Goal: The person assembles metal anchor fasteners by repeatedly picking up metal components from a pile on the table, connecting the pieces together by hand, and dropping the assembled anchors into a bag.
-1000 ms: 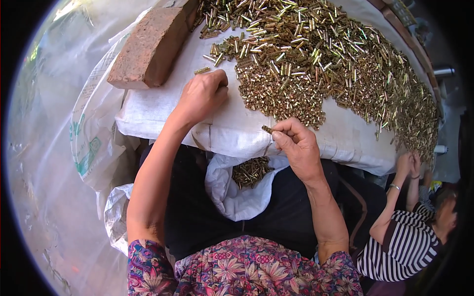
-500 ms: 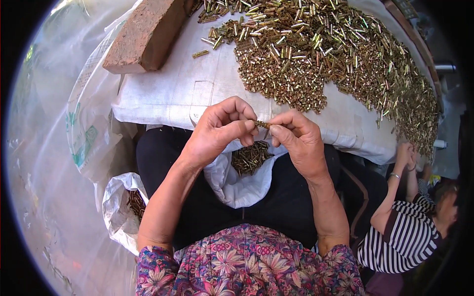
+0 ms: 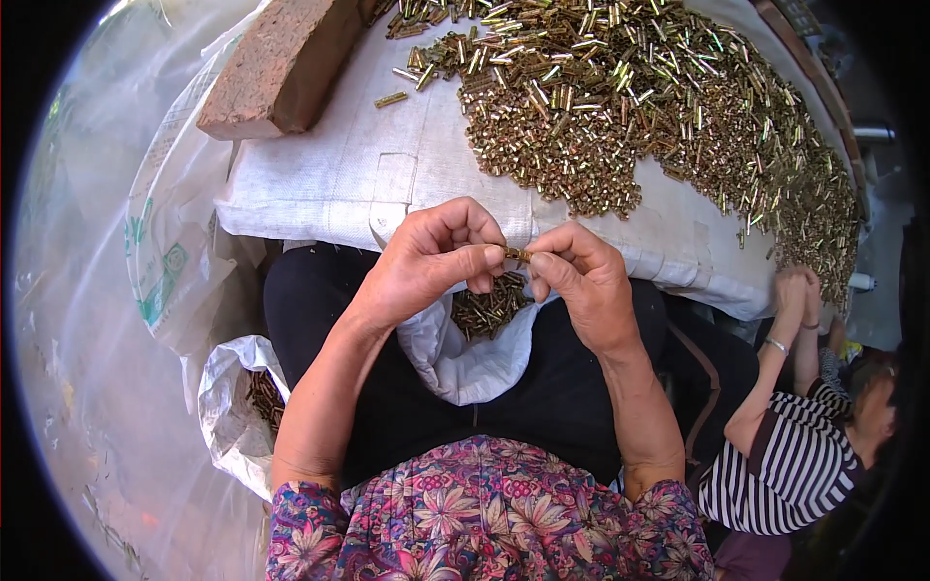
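A small brass-coloured metal sleeve (image 3: 517, 255) spans the short gap between my hands, mostly covered by fingertips. My left hand (image 3: 434, 257) pinches one end between thumb and fingers. At the other end, my right hand (image 3: 587, 286) grips it between thumb and forefinger. Just below lies a white cloth bag (image 3: 472, 381) between my thighs, with many similar slim metal pieces (image 3: 487, 308) inside. A big heap of loose gold-coloured metal pieces (image 3: 591, 107) covers the far and right side of the white-covered work surface (image 3: 310, 189).
A reddish-brown brick (image 3: 276, 73) rests at the far left of the surface. An open white sack (image 3: 228, 416) holding reddish-brown pieces stands beside my left leg. At right, another person in a striped shirt (image 3: 790, 474) has both hands at the heap's edge.
My two hands have drawn slightly closer together, and less of the metal sleeve shows between the fingertips. Both hands keep hold of it.
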{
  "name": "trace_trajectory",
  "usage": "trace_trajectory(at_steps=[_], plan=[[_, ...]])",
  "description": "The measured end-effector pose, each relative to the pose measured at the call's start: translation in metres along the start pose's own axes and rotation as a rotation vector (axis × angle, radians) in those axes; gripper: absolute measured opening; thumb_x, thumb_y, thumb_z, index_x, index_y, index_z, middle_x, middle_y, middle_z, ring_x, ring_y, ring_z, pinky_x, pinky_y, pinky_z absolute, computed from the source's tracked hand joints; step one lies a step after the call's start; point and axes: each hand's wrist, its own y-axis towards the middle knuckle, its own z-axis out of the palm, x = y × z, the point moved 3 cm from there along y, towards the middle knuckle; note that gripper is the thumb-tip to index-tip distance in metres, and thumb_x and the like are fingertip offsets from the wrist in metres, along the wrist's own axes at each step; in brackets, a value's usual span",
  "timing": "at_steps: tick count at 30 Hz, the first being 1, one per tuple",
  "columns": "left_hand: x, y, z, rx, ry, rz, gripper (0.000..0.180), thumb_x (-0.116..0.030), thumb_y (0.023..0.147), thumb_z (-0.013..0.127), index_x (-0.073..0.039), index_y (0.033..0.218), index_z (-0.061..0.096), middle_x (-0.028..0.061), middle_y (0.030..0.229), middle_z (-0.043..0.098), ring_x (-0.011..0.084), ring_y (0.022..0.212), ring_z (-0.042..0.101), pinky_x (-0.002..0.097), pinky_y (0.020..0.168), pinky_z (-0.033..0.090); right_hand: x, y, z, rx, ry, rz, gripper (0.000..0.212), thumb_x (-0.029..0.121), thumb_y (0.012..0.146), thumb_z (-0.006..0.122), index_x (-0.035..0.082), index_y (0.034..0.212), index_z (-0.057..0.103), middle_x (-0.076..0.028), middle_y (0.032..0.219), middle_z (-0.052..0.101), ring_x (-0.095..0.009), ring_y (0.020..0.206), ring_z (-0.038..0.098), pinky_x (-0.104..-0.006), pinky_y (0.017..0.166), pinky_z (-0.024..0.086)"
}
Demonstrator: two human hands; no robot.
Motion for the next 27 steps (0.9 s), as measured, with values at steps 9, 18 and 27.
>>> trace_trajectory(at_steps=[9,18,27], plan=[[0.013,-0.008,0.006,0.300,-0.195,-0.174,0.017,-0.011,0.087,0.069,-0.006,0.090,0.054,-0.0019,0.073,0.059,0.0050,0.062,0.056,0.0193,0.057,0.045,-0.003,-0.011,0.004,0.212,0.335,0.203,0.012,0.011,0.093,0.061,0.000,0.090,0.058,-0.005,0.072,0.058,-0.011,0.059,0.054,-0.0265,0.056,0.046],[0.015,-0.010,0.012,0.374,-0.143,-0.169,0.019,-0.011,0.086,0.072,-0.004,0.094,0.056,-0.0039,0.074,0.057,0.0045,0.067,0.053,0.0208,0.060,0.043,-0.006,-0.029,0.007,0.265,0.445,0.166,0.015,0.014,0.092,0.064,0.000,0.091,0.058,-0.005,0.072,0.058,-0.011,0.060,0.053,-0.0260,0.056,0.044],[-0.040,0.054,-0.068,-0.311,1.060,0.248,0.018,-0.008,0.086,0.061,-0.003,0.103,0.062,0.0098,0.083,0.064,0.0214,0.077,0.063,0.0339,0.072,0.049,0.010,-0.009,-0.017,0.321,-0.251,0.209,0.019,0.017,0.089,0.068,-0.001,0.095,0.066,0.000,0.076,0.061,-0.005,0.071,0.053,-0.0240,0.063,0.045]])
